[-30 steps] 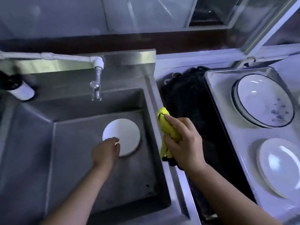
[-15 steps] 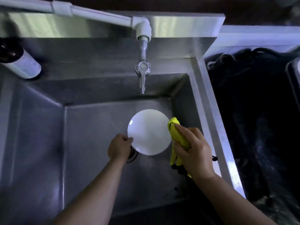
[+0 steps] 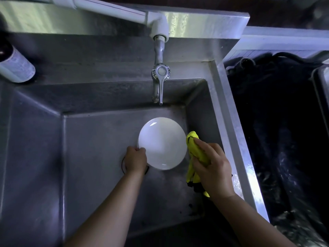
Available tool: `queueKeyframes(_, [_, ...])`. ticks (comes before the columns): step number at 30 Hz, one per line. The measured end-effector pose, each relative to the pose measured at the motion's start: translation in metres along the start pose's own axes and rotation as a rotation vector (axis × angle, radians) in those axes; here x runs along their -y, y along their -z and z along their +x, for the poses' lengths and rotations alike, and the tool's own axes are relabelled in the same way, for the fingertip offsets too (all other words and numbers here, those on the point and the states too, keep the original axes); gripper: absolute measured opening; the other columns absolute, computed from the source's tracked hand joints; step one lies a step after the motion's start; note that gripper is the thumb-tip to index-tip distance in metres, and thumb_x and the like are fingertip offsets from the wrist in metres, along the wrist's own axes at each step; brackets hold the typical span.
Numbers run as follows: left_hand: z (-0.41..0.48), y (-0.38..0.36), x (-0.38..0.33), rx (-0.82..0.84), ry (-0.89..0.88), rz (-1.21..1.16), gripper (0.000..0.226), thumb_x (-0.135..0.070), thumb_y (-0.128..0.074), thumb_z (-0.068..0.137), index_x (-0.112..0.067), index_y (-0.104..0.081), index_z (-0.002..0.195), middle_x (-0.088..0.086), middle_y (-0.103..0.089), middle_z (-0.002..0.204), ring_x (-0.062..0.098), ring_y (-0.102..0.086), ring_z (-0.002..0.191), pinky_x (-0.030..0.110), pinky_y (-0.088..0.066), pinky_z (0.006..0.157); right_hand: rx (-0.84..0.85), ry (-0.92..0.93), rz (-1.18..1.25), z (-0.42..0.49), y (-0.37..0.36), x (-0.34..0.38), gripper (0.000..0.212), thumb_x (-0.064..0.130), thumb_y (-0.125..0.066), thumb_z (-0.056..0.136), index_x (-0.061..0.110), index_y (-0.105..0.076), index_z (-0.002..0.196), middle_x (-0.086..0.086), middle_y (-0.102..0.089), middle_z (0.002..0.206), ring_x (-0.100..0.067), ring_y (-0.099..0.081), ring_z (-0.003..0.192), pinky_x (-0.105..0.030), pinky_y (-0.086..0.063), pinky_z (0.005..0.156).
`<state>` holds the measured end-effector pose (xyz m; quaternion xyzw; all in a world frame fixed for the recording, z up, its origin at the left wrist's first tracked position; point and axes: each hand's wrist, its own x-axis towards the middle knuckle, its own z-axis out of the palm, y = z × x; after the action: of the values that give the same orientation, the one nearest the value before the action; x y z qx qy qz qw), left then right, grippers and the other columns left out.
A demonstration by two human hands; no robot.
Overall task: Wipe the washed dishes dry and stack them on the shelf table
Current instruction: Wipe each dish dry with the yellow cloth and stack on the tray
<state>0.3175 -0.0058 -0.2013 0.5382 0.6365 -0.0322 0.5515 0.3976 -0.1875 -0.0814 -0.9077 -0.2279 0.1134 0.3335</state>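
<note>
A small round white plate (image 3: 162,142) is held over the floor of the steel sink (image 3: 92,157). My left hand (image 3: 135,160) grips the plate's lower left rim, fingers curled round the edge. Just right of the plate, my right hand (image 3: 212,167) grips a bunched yellow cloth (image 3: 193,145), whose top end pokes out above my fingers and nearly touches the plate's right rim. More of the cloth hangs below my palm.
A chrome tap (image 3: 160,81) on a white pipe hangs over the back of the sink. A white-labelled bottle (image 3: 15,65) lies at the far left ledge. A dark black-lined bin (image 3: 277,139) sits right of the sink's steel rim (image 3: 231,122).
My view swung left and down, so the shelf table with plates left the frame. My left hand lifted the white plate off the sink floor, and my right hand brought the cloth beside it.
</note>
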Motion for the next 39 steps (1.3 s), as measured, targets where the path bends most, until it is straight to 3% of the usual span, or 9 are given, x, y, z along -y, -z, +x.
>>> queueKeyframes(4, [0.000,-0.001,-0.009,0.081,0.052,-0.142,0.044,-0.035,-0.062,0.079,0.001,-0.060,0.105,0.016,-0.066,0.100,0.032,-0.063,0.089,0.035,-0.049,0.072,-0.001,-0.033,0.018,-0.005,0.002,0.006,0.054,0.006,-0.072,0.079,0.031,-0.062,0.126,0.014,-0.056,0.103,-0.009,-0.057,0.094,-0.009,-0.040,0.072])
queueKeyframes(7, [-0.001,0.000,-0.015,0.185,0.001,-0.055,0.043,-0.030,-0.052,0.086,0.003,-0.061,0.111,0.022,-0.064,0.109,0.038,-0.061,0.099,0.047,-0.051,0.089,-0.015,-0.033,0.037,-0.009,0.007,0.011,0.054,0.004,-0.072,0.079,0.031,-0.063,0.125,0.017,-0.055,0.102,-0.007,-0.057,0.094,-0.006,-0.040,0.073])
queueKeyframes(10, [-0.010,0.007,-0.022,0.194,-0.088,0.006,0.037,-0.024,-0.048,0.090,0.003,-0.061,0.111,0.022,-0.063,0.112,0.038,-0.059,0.102,0.046,-0.050,0.090,-0.029,-0.038,0.036,-0.009,0.017,0.016,0.053,0.004,-0.071,0.079,0.030,-0.063,0.125,0.020,-0.055,0.102,-0.002,-0.054,0.092,-0.002,-0.038,0.074])
queueKeyframes(15, [-0.043,0.048,-0.023,0.044,-0.167,-0.138,0.016,-0.022,-0.047,0.096,-0.018,-0.059,0.086,0.004,-0.063,0.089,0.027,-0.059,0.086,0.037,-0.047,0.078,-0.032,-0.016,0.041,-0.008,0.035,0.028,0.052,0.005,-0.071,0.079,0.028,-0.063,0.125,0.020,-0.054,0.099,-0.002,-0.051,0.089,-0.004,-0.037,0.072])
queueKeyframes(21, [-0.092,0.127,-0.018,-0.265,-0.349,-0.028,0.034,-0.026,-0.048,0.096,-0.013,-0.038,0.066,0.002,-0.044,0.063,0.023,-0.042,0.064,0.034,-0.030,0.060,0.008,0.045,0.120,-0.009,0.048,0.049,0.051,0.004,-0.069,0.080,0.026,-0.064,0.125,0.013,-0.055,0.100,-0.011,-0.056,0.092,-0.011,-0.039,0.075])
queueKeyframes(27, [-0.163,0.182,-0.033,-0.434,-0.528,-0.043,0.040,-0.027,-0.048,0.097,-0.015,-0.030,0.063,0.000,-0.035,0.058,0.022,-0.035,0.061,0.036,-0.025,0.059,0.080,0.153,0.241,-0.014,0.061,0.088,0.051,0.005,-0.068,0.080,0.030,-0.062,0.125,0.019,-0.053,0.100,-0.003,-0.052,0.091,-0.024,-0.042,0.081])
queueKeyframes(31, [-0.226,0.201,-0.051,-0.503,-0.727,-0.129,0.039,-0.033,-0.048,0.094,-0.009,-0.033,0.067,0.006,-0.036,0.061,0.019,-0.034,0.059,0.034,-0.025,0.059,0.083,0.226,0.403,-0.014,0.079,0.124,0.054,0.003,-0.066,0.081,0.038,-0.058,0.122,0.019,-0.051,0.100,0.012,-0.050,0.094,-0.009,-0.037,0.081])
queueKeyframes(34, [-0.271,0.213,-0.063,-0.610,-0.864,-0.083,0.044,-0.043,-0.041,0.088,-0.001,-0.044,0.076,0.019,-0.049,0.067,0.030,-0.043,0.062,0.044,-0.035,0.058,0.019,0.252,0.539,-0.013,0.098,0.151,0.052,0.002,-0.065,0.083,0.033,-0.058,0.124,0.021,-0.050,0.100,0.015,-0.050,0.094,-0.003,-0.034,0.082])
queueKeyframes(39, [-0.339,0.223,-0.081,-0.657,-1.066,-0.126,0.054,-0.051,-0.038,0.084,0.001,-0.052,0.082,0.021,-0.056,0.072,0.029,-0.051,0.067,0.043,-0.040,0.062,-0.035,0.335,0.713,-0.022,0.134,0.187,0.051,0.003,-0.065,0.084,0.038,-0.057,0.120,0.013,-0.058,0.106,0.012,-0.054,0.095,-0.007,-0.041,0.084])
